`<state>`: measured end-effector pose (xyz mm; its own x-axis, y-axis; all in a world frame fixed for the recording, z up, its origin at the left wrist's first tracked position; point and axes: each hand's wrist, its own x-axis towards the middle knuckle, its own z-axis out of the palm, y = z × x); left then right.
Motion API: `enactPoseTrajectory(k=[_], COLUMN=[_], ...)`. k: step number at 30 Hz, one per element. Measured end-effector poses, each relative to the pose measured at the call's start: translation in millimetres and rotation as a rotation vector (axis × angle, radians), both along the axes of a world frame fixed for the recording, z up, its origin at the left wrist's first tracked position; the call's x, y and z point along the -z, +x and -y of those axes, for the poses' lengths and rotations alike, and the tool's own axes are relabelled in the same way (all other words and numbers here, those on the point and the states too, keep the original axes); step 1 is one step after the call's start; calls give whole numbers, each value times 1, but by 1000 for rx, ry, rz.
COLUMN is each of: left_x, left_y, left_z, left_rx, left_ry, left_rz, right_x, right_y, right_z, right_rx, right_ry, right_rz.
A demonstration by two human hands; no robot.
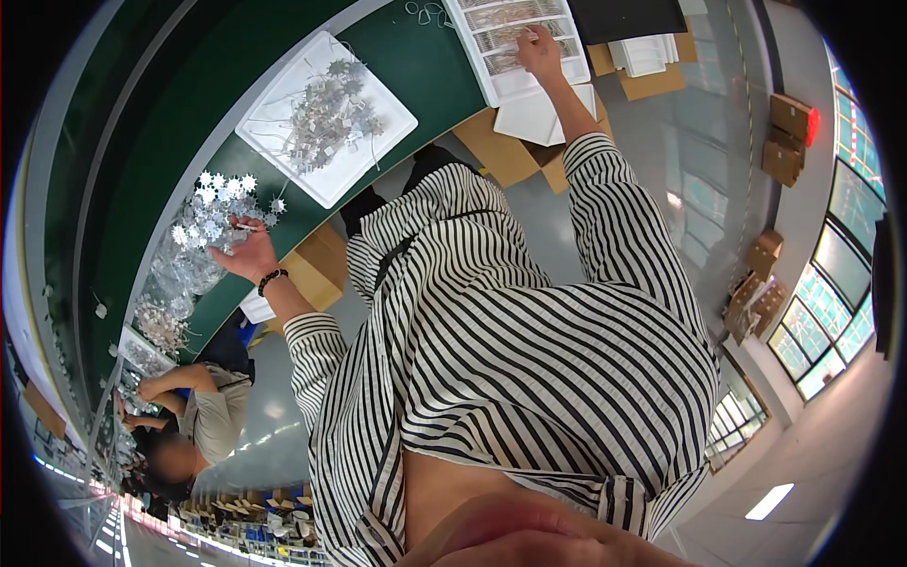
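My left hand (248, 253), with a dark beaded bracelet at the wrist, is beside a heap of silvery star-shaped parts (213, 213) on the green table. Its fingers are curled around a small whitish part (248, 225), too small to name. My right hand (539, 54) reaches over a white compartment tray (518, 90) holding rows of thin, light-coloured pieces. Its fingertips are pinched together, and whatever they hold cannot be made out. Between my hands lies a white shallow tray (390, 118) with a pile of silvery star-shaped parts and thin wires (331, 118).
The green table (430, 66) curves away to the left. Cardboard boxes (501, 156) and a white foam lid (529, 118) are at its near edge. Clear plastic bags (179, 269) lie past my left hand. A co-worker (217, 406) is farther along the table.
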<state>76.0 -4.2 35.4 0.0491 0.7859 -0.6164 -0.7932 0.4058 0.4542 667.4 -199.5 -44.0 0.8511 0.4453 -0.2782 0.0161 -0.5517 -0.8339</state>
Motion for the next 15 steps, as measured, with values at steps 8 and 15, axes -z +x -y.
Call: enactPoseTrajectory(k=[8, 15], left_x=[31, 35], left_y=[-13, -6], left_z=[-8, 31], left_rx=[2, -290], left_ry=[-100, 49], left_rz=[-18, 3], right_x=[13, -29], right_y=[37, 47], right_z=[12, -10], right_rx=[-650, -951], right_ry=[-319, -452], right_rz=[658, 753])
